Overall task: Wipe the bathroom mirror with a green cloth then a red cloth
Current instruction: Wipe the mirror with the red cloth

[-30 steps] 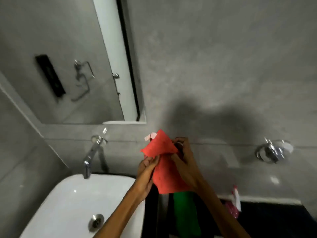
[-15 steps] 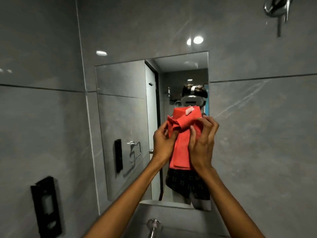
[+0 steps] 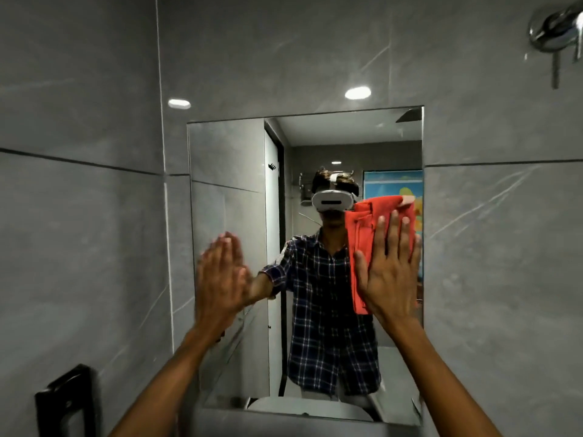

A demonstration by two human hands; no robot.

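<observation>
The rectangular mirror hangs on the grey tiled wall straight ahead. A folded red cloth lies flat against the glass near its right edge, pressed there by the spread palm of my right hand. My left hand rests flat on the mirror's left side, fingers together and empty. The green cloth is out of view.
A black wall fixture sits at the lower left. A chrome tap fitting projects from the wall at the top right. The sink's white rim shows only as a reflection at the mirror's bottom.
Both hands held the red cloth in front of the mirror before. Now my left hand has let go and moved left onto the glass, and my right hand presses the cloth to the mirror's right side.
</observation>
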